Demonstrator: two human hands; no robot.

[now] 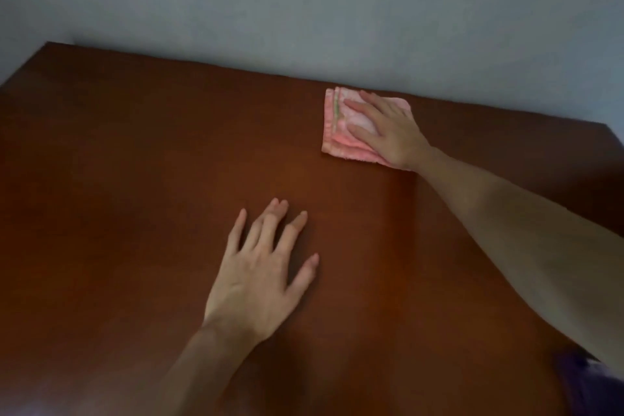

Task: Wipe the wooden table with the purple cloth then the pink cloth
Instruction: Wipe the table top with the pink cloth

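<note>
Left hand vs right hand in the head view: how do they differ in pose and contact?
The right hand lies palm-down on the folded pink cloth near the far edge of the brown wooden table; the left hand is over bare wood, holding nothing. The right hand is reached far out towards the wall; the left hand sits nearer the body. The left hand's fingers are spread wider. Both are open, palm-down.

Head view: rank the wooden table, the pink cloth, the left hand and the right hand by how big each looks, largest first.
1. wooden table, fills most of the frame.
2. left hand, though it is nearer the camera, so that inflates it.
3. pink cloth and right hand, about alike; the hand covers part of the cloth.
</note>
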